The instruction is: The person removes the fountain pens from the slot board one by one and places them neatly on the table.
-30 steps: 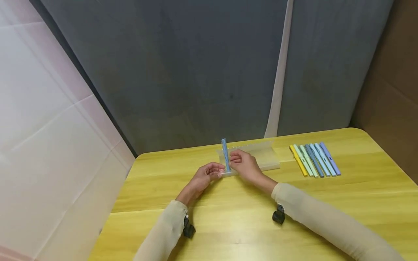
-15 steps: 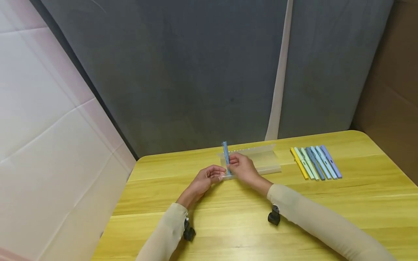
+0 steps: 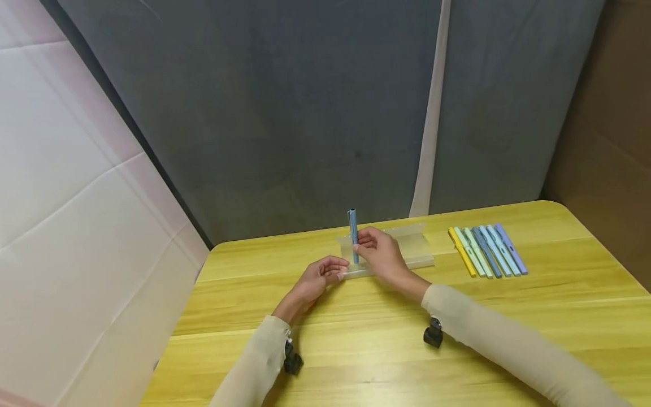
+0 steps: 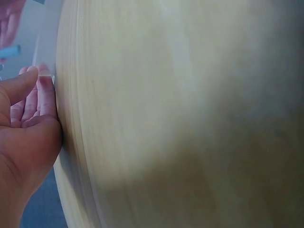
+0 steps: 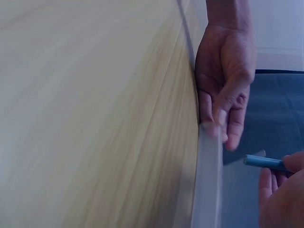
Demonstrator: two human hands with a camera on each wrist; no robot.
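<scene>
Right hand (image 3: 382,255) pinches a blue pen (image 3: 353,233), fingers curled round its lower part. The pen stands upright, lower end over the left end of a clear tray (image 3: 414,249), cap end up. In the right wrist view only one end of the pen (image 5: 264,162) shows, sticking out from the fingertips (image 5: 290,163), above the tray edge (image 5: 207,190).

Left hand (image 3: 319,280) rests on the desk (image 3: 356,345) just left of the tray; its curled fingertips pinch the tray's left front corner. The right wrist view shows those fingers (image 5: 221,111) on the tray's end. The left wrist view shows the left hand (image 4: 23,128) edge-down on the desk (image 4: 180,118), fingers loosely bent; the tray there is too blurred to make out.

The tray lies flat near the desk's far edge, about mid-width. Well right of it lies a row of six pens (image 3: 486,251), side by side and touching: yellow, pale greens, blues, lilac. Both forearms are in beige sleeves (image 3: 498,345). Grey fabric panels (image 3: 285,113) hang behind the desk.
</scene>
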